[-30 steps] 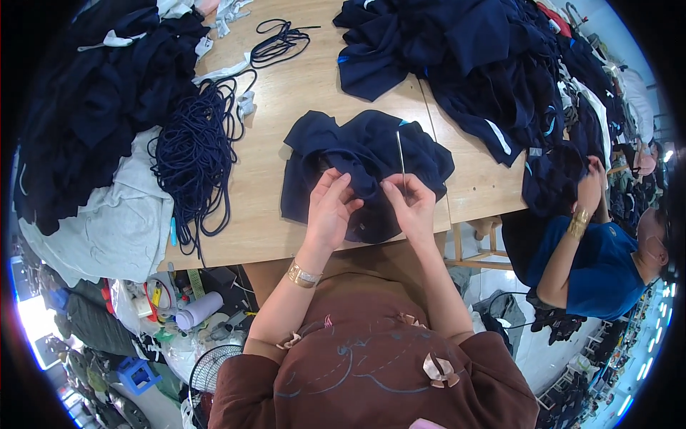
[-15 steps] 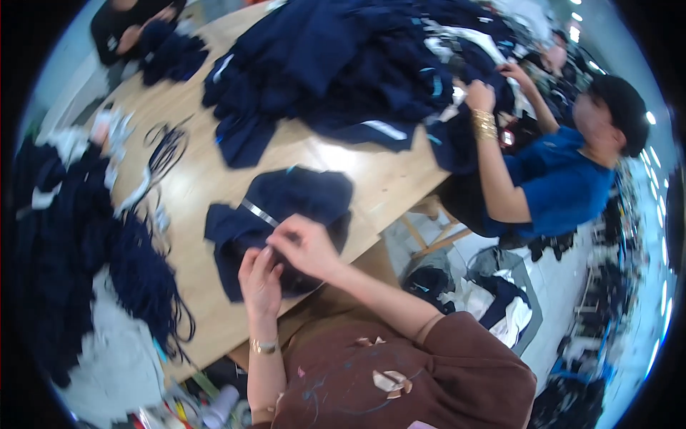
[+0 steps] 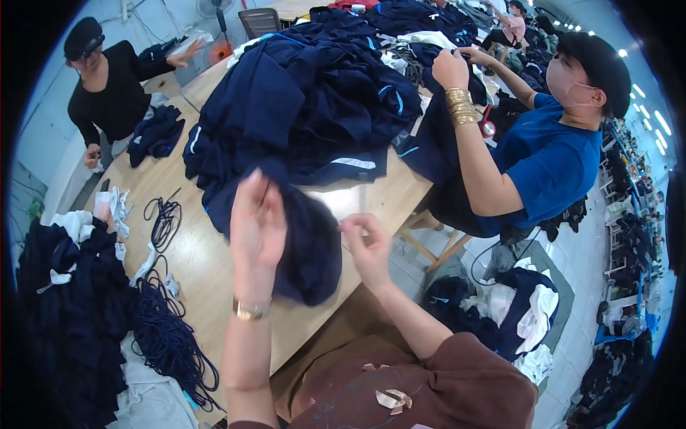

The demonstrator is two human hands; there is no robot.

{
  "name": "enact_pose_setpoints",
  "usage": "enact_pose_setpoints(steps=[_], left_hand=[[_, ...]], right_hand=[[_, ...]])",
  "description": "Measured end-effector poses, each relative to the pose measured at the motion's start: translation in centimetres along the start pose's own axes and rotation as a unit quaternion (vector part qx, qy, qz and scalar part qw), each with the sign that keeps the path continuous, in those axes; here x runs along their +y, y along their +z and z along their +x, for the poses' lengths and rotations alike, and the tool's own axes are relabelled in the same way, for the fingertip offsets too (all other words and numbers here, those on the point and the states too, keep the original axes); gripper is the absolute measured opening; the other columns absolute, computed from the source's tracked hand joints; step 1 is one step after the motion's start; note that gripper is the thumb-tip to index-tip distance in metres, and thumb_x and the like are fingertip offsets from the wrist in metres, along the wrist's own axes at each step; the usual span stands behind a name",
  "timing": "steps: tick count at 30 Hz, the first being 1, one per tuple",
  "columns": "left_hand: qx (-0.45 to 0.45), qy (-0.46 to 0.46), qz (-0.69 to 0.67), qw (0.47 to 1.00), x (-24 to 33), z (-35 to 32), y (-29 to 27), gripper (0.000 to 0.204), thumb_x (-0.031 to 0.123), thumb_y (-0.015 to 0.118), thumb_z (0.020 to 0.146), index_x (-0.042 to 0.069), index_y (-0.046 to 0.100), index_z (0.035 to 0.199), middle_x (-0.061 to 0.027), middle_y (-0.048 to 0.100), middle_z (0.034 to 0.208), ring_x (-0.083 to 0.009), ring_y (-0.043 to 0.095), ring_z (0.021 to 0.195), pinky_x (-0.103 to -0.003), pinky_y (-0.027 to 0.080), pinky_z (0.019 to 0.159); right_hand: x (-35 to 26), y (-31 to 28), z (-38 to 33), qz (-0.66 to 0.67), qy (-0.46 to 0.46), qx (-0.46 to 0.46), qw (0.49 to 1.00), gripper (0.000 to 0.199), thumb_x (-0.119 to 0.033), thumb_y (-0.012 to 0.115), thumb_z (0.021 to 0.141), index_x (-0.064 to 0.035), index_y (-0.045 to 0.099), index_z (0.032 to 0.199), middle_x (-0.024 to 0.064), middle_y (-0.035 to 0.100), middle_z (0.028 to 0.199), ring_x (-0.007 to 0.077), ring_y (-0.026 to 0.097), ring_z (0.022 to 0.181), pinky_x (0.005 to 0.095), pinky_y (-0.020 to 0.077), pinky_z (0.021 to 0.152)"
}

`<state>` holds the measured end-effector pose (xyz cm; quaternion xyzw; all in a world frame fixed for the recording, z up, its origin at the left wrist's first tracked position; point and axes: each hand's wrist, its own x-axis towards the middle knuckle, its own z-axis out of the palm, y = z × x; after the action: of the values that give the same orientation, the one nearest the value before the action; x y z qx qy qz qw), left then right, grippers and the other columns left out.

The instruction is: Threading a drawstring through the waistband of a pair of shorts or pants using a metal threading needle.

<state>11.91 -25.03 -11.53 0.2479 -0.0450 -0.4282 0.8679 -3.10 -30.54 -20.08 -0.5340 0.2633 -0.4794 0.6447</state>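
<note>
Fingertips of the right hand (image 3: 366,247) pinched together at centre frame, what they grip too small to make out; left hand (image 3: 257,222) raised, fingers closed on a dark navy garment (image 3: 307,247) that hangs over the wooden table (image 3: 214,264) edge, thumb side hidden; navy cord bundle (image 3: 168,336) at lower left; heaped navy clothing (image 3: 307,100) at upper centre; co-worker in blue (image 3: 550,157) at right, partly cut off.

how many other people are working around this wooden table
2 clearly: a person in a black top at the far left end, and a person in a blue shirt on the right side. Another may be in the far background, too small to tell.
</note>
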Motion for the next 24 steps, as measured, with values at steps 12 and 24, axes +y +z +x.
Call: enact_pose_setpoints(steps=[12,24], left_hand=[[0.033,-0.085,-0.010,0.996,-14.2,8.2,2.6,0.007,0.008,0.059,0.086,0.011,0.053,0.084,-0.0003,0.061,0.087,-0.0097,0.059,0.079,-0.021,0.053,0.067],[0.008,-0.186,0.126,0.975,-17.1,6.8,-3.3,0.009,0.016,0.058,0.086,0.012,0.051,0.090,-0.0013,0.058,0.097,-0.0135,0.054,0.095,-0.029,0.046,0.078]], right_hand=[[2.9,-5.9,0.4,-0.053,0.046,0.065,0.995,0.008,-0.006,0.057,0.089,0.0008,0.057,0.093,0.0013,0.057,0.084,0.0056,0.052,0.078,0.0183,0.0406,0.069],[4.7,-7.4,1.9,-0.052,0.035,0.095,0.994,0.016,-0.006,0.054,0.090,-0.0015,0.052,0.106,-0.0001,0.055,0.086,0.0051,0.052,0.078,0.0165,0.0379,0.068]])
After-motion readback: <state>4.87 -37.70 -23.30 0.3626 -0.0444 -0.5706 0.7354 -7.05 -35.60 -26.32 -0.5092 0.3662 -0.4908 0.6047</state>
